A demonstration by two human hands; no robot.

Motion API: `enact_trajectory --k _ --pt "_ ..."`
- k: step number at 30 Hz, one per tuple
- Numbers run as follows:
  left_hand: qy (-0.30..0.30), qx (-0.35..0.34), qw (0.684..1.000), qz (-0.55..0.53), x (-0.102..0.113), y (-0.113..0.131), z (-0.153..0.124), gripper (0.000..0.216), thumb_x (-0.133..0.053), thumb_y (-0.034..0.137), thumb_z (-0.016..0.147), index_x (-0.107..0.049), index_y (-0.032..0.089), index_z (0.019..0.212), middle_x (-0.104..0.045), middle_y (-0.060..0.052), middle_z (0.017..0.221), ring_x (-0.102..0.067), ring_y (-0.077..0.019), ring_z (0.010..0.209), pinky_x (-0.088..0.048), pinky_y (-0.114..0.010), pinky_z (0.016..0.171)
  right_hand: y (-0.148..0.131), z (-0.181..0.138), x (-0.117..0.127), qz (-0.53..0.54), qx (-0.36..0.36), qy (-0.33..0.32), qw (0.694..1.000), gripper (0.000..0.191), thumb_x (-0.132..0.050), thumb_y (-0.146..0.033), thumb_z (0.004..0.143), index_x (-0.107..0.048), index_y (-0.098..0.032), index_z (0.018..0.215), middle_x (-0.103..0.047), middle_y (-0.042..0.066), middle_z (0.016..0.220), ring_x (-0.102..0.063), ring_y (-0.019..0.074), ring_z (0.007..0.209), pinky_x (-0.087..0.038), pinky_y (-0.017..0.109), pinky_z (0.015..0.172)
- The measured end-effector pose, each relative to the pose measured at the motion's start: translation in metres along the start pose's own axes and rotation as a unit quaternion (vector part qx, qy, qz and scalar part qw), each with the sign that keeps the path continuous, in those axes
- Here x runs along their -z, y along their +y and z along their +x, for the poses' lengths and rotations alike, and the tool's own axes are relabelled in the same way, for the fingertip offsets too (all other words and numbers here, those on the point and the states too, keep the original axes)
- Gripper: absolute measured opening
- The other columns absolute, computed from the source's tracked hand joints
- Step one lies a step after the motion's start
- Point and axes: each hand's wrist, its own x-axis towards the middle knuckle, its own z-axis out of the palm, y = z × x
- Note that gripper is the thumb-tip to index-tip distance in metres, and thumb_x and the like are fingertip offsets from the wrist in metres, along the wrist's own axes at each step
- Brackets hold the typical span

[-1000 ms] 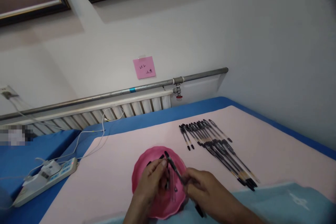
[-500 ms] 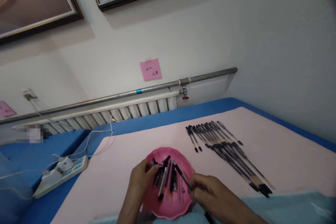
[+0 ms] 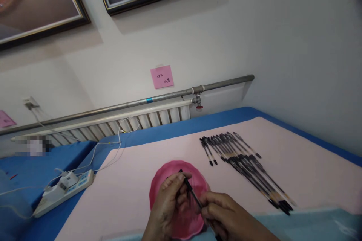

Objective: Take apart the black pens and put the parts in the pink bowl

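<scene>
Over a pink scalloped bowl (image 3: 158, 173), both my hands meet on one black pen (image 3: 195, 197). My right hand (image 3: 223, 214) grips its barrel, with the tip slanting up and left. My left hand (image 3: 171, 201) is closed around the tip end, pinching a small dark piece that looks like a pen cap (image 3: 180, 171). My hands hide most of what the bowl holds. To the right lie two groups of pens, a far row (image 3: 220, 145) and a nearer bunch (image 3: 257, 177), roughly side by side on the pink sheet (image 3: 127, 184).
A power strip (image 3: 63, 194) with plugs and white cables lies on the blue cloth (image 3: 22, 165) at left. Behind the table are a radiator (image 3: 152, 118) and a pipe with a red-handled valve (image 3: 199, 107). Light blue material (image 3: 311, 222) lies along the near edge.
My left hand has come up from the bowl's loose pens and pen parts to the tip of the pen. My right hand still holds the pen, little moved.
</scene>
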Motion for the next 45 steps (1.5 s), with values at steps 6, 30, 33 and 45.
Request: enact_trajectory --k 6,30,33,45 --pt "0.013 -0.019 0.999 -0.038 -0.001 -0.002 0.002 0.029 -0.078 0.036 0.063 -0.064 0.011 0.071 -0.032 0.010 0.043 -0.021 -0.0015 0.038 -0.015 -0.015 0.035 0.005 -0.001 0.003 0.001 0.003 -0.022 1.000 0.008 -0.051 -0.025 0.068 -0.045 -0.020 0.066 -0.041 -0.009 0.046 -0.032 0.0046 0.036 -0.021 0.018 0.036" --pt "0.024 -0.075 0.996 -0.038 -0.004 -0.001 -0.001 0.030 -0.073 0.036 0.070 -0.069 0.010 0.083 -0.035 0.008 0.047 -0.028 -0.0023 0.041 -0.022 -0.015 0.039 0.002 -0.004 -0.016 0.211 -0.028 -0.013 0.977 0.026 -0.057 -0.042 0.073 -0.050 -0.017 0.072 -0.055 -0.003 0.051 -0.043 0.0058 0.038 -0.027 0.017 0.039" --pt "0.036 -0.080 0.995 -0.038 -0.005 -0.002 -0.002 0.030 -0.074 0.036 0.069 -0.068 0.010 0.082 -0.035 0.008 0.046 -0.028 -0.0024 0.040 -0.022 -0.015 0.038 0.005 0.000 -0.013 0.144 -0.019 -0.001 0.989 0.026 -0.064 -0.038 0.067 -0.046 -0.019 0.067 -0.052 -0.006 0.046 -0.040 0.0054 0.035 -0.027 0.018 0.038" --pt "0.045 -0.078 0.995 -0.041 -0.004 -0.007 0.000 0.025 -0.075 0.034 0.068 -0.066 0.013 0.074 -0.038 0.008 0.044 -0.030 -0.0028 0.040 -0.023 -0.015 0.038 0.005 0.001 -0.014 0.049 -0.015 0.040 0.998 0.019 -0.055 -0.036 0.070 -0.045 -0.020 0.068 -0.052 -0.007 0.044 -0.039 0.0051 0.030 -0.026 0.017 0.033"
